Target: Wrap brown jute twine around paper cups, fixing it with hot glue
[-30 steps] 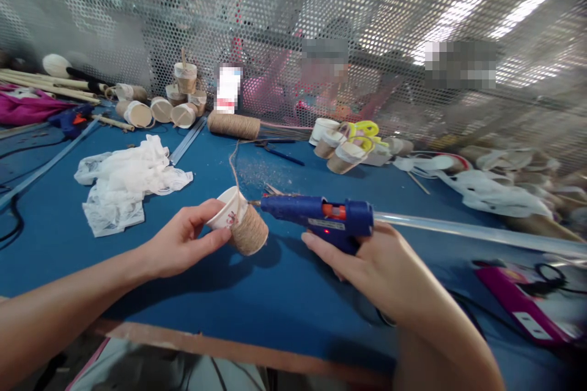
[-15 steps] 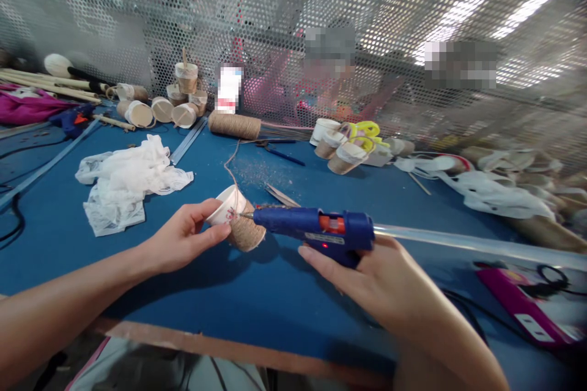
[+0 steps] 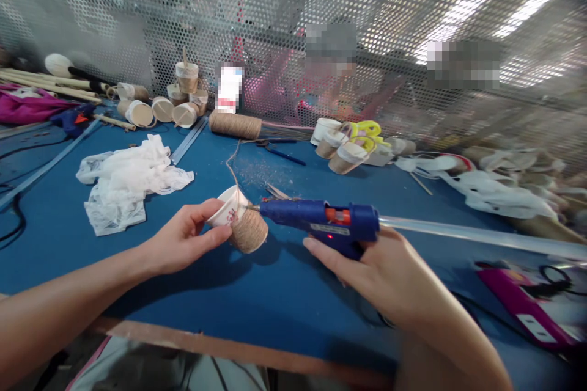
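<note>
As my left hand [image 3: 195, 236] pinches the cup [image 3: 224, 215] mid-frame, my right hand [image 3: 373, 269], gripping the glue gun [image 3: 316, 220], raises its nozzle [image 3: 254, 208] slightly near the twine [image 3: 250, 233] edge.

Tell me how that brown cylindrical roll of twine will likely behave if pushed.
The brown cylindrical roll of twine would probably roll, since it lies on its curved side. It looks fairly firm, being closely wound. The thin brown strand, seemingly running from it to the partly twine-wrapped white cup, might tug or slacken.
</note>
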Demonstrator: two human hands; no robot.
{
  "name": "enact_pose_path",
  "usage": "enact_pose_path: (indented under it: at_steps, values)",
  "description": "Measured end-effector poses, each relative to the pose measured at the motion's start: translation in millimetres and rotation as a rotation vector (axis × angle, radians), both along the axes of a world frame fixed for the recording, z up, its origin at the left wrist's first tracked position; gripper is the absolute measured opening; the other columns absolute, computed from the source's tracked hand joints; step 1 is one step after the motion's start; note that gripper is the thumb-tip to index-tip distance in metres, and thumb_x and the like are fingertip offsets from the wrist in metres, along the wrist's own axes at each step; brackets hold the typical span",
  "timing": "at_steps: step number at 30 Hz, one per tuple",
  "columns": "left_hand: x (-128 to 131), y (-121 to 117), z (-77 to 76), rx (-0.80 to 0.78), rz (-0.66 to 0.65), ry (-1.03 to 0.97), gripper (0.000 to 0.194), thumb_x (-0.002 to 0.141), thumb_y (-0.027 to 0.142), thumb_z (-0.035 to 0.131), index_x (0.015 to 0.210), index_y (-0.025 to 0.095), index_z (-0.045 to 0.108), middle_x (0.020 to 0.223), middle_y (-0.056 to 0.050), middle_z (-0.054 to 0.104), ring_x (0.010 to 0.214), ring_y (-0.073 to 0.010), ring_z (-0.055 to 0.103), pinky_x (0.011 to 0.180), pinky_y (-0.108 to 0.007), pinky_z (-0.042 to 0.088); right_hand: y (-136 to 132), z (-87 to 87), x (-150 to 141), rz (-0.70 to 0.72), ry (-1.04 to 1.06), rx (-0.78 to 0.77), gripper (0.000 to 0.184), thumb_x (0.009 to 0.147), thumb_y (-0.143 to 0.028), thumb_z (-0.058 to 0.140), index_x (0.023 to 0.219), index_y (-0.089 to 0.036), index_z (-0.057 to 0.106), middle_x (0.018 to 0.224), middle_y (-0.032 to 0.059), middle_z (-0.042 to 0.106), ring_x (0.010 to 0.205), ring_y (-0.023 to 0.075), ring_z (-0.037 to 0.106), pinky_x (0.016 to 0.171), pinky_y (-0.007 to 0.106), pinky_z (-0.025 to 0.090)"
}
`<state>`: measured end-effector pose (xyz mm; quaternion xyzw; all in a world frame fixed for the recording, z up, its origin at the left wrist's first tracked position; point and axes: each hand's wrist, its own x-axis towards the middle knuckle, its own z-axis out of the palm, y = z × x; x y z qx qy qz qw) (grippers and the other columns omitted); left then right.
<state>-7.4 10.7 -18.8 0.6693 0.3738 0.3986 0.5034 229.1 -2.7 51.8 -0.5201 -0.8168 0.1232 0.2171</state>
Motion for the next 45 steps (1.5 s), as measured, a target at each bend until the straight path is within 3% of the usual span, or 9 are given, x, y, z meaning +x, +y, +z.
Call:
enact_pose_path:
  at_steps: [5,12,16,20,28,31,37,41,45]
  values:
    - [0.3,-1.6,2.3,0.055,-0.004,0.006,0.018,0.080,0.028,0.051,0.078,0.013,0.060,0.083,-0.004,0.059,0.077,-0.0150,0.051,0.071,-0.023,0.041,3.0,1.6,0.7,-0.035,-0.042,-0.010,0.024,0.078,-0.041,0.051,0.082,-0.023,0.066,0.034,-0.0070,0.042,0.034,0.0136,0.042,0.038,0.026,0.038]
    - [-0.7,-2.3,1.6,0.074,-0.009,0.000,0.015,0.081,0.024,0.051,0.079,0.012,0.060,0.081,-0.003,0.057,0.075,-0.0138,0.050,0.072,-0.022,0.040,4.5,1.4,1.1,-0.058,-0.015,-0.057,0.025,0.078,-0.042,0.052,0.083,-0.023,0.067,0.033,-0.0073,0.041,0.032,0.0139,0.041,0.036,0.026,0.036]
    - [-0.7,-0.9,-0.4,0.039,-0.015,-0.014,0.017,0.081,0.026,0.051,0.081,0.012,0.060,0.084,-0.004,0.058,0.079,-0.0154,0.051,0.074,-0.024,0.041,1.5,3.1,0.5,-0.034,0.018,-0.066,0.021,0.077,-0.040,0.052,0.078,-0.023,0.066,0.039,-0.0065,0.049,0.038,0.0146,0.047,0.042,0.026,0.042]
    - [-0.5,-0.2,-0.6,-0.012,-0.017,-0.023,0.018,0.081,0.027,0.051,0.083,0.012,0.060,0.087,-0.005,0.059,0.080,-0.0161,0.052,0.075,-0.024,0.041,-1.3,2.1,-2.0,0.030,0.055,-0.061,0.016,0.077,-0.036,0.054,0.073,-0.024,0.063,0.063,-0.0040,0.065,0.059,0.0163,0.059,0.054,0.025,0.048]
    - [-0.8,-0.1,0.1,-0.022,-0.015,-0.017,0.020,0.080,0.029,0.051,0.086,0.012,0.060,0.089,-0.006,0.060,0.083,-0.0170,0.053,0.077,-0.026,0.041,-0.4,-4.4,-0.6,0.099,0.068,-0.062,0.017,0.078,-0.034,0.054,0.084,-0.022,0.065,0.074,-0.0032,0.068,0.065,0.0159,0.060,0.060,0.024,0.049]
    - [-1.0,0.1,-0.1,0.011,-0.009,-0.020,0.017,0.080,0.026,0.051,0.082,0.011,0.060,0.086,-0.005,0.059,0.079,-0.0155,0.052,0.073,-0.024,0.041,1.9,-2.5,1.3,0.061,0.049,-0.030,0.018,0.077,-0.036,0.055,0.080,-0.022,0.065,0.063,-0.0030,0.064,0.057,0.0156,0.057,0.055,0.025,0.047]
    - [-1.3,-1.8,1.4,0.100,-0.001,-0.004,0.015,0.079,0.023,0.051,0.078,0.012,0.061,0.080,-0.004,0.057,0.074,-0.0143,0.050,0.070,-0.023,0.041,5.3,-0.1,3.6,-0.057,0.024,-0.089,0.021,0.075,-0.041,0.055,0.072,-0.022,0.062,0.034,-0.0055,0.041,0.039,0.0154,0.046,0.042,0.027,0.037]
    - [-0.3,-4.1,4.4,0.116,0.005,0.009,0.016,0.079,0.024,0.051,0.076,0.012,0.062,0.079,-0.004,0.057,0.075,-0.0158,0.051,0.072,-0.025,0.042,9.0,-0.6,4.1,-0.108,0.044,-0.199,0.026,0.074,-0.046,0.055,0.065,-0.022,0.059,0.031,-0.0052,0.039,0.037,0.0148,0.044,0.040,0.027,0.035]
    - [0.3,-4.5,5.9,0.116,0.001,0.017,0.016,0.079,0.024,0.052,0.077,0.013,0.063,0.083,-0.006,0.060,0.080,-0.0178,0.053,0.077,-0.026,0.042,16.8,-4.1,2.3,-0.171,0.172,-0.320,0.029,0.068,-0.047,0.060,0.060,-0.021,0.051,0.036,-0.0049,0.046,0.034,0.0112,0.044,0.041,0.025,0.037]
